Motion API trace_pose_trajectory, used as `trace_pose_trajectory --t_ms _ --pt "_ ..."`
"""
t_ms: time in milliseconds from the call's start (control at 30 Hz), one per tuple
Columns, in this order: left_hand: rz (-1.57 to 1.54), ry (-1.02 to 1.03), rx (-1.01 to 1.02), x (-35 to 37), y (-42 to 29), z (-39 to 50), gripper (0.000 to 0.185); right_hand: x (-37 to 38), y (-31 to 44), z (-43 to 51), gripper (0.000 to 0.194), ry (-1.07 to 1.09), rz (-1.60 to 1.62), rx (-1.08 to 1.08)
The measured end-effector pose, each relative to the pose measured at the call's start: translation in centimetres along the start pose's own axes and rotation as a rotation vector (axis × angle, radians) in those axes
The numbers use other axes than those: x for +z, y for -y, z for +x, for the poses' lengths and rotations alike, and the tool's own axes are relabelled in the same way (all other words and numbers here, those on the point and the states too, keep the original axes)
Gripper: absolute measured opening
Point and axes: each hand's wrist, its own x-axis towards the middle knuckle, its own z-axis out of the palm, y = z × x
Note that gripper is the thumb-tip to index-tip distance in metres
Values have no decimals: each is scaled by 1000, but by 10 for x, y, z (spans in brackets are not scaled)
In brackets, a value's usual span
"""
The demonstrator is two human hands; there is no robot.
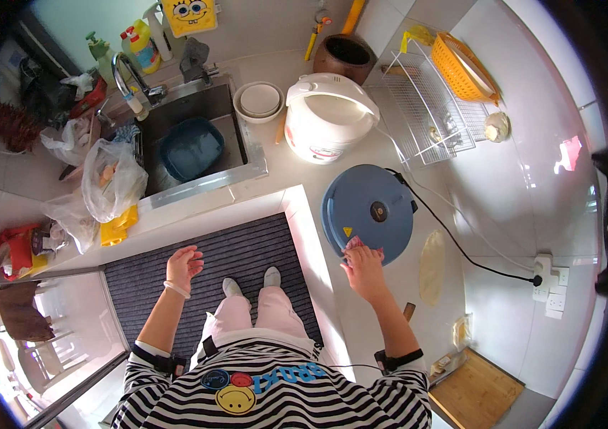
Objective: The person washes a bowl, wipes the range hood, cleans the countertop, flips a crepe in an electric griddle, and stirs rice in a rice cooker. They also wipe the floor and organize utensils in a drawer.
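Note:
On the counter to the right lies a round blue electric griddle (369, 212) with its lid down. My right hand (366, 272) is at the griddle's front edge, gripping a red-and-white patterned cloth (355, 242). The palm hides most of that cloth and the part of the rim beneath it. My left hand (183, 266) hangs in the air over the dark ribbed floor mat (202, 260), fingers loosely curled with nothing in them. Beside the griddle, a long flat piece of pale dough (432, 268) rests on the counter.
A white rice cooker (331, 120) stands behind the griddle, near stacked bowls (259, 101). The sink (237, 137) holds a blue basin (192, 149). A black power cord (459, 246) runs to the wall power strip (543, 279). A wire rack (424, 102) and cutting board (478, 389) sit at right.

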Motion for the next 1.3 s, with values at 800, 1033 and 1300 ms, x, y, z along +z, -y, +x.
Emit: trace_pose_trajectory --t_ms 800,1033,1300 --pt "236 594 247 -38 -9 0 52 135 253 128 19 315 2224 587" --pt "447 324 270 -79 -39 10 23 192 332 148 13 270 1876 733" --pt "837 114 586 -73 -31 25 12 203 327 146 8 251 2255 731"
